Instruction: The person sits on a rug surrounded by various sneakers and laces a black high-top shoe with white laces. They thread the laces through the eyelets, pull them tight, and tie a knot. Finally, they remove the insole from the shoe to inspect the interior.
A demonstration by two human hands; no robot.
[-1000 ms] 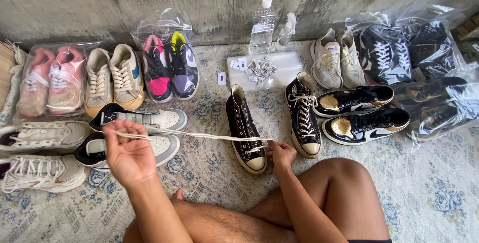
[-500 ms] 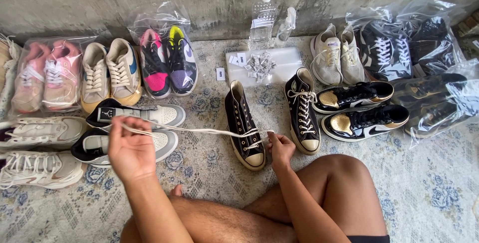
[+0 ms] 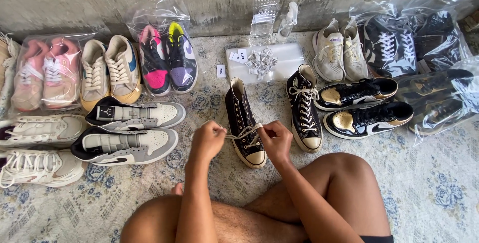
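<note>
A black high-top canvas shoe (image 3: 241, 116) with a cream toe cap stands on the rug in front of my crossed legs. Its cream lace (image 3: 242, 133) runs across the lower eyelets. My left hand (image 3: 208, 140) pinches one end of that lace just left of the shoe. My right hand (image 3: 276, 140) pinches the other end at the shoe's right side. The matching black high-top (image 3: 304, 106), laced up, stands just to the right.
Grey-and-white sneakers (image 3: 132, 132), beige sneakers (image 3: 107, 71) and bagged pink shoes (image 3: 46, 71) lie to the left. Black-and-gold sneakers (image 3: 364, 109) and bagged dark shoes (image 3: 399, 41) are on the right. A clear bottle (image 3: 263, 14) and a spray bottle (image 3: 288, 22) stand by the concrete wall.
My left hand came in from far left, where it held the lace stretched out, to the shoe's side. My right hand rose to grip the other lace end.
</note>
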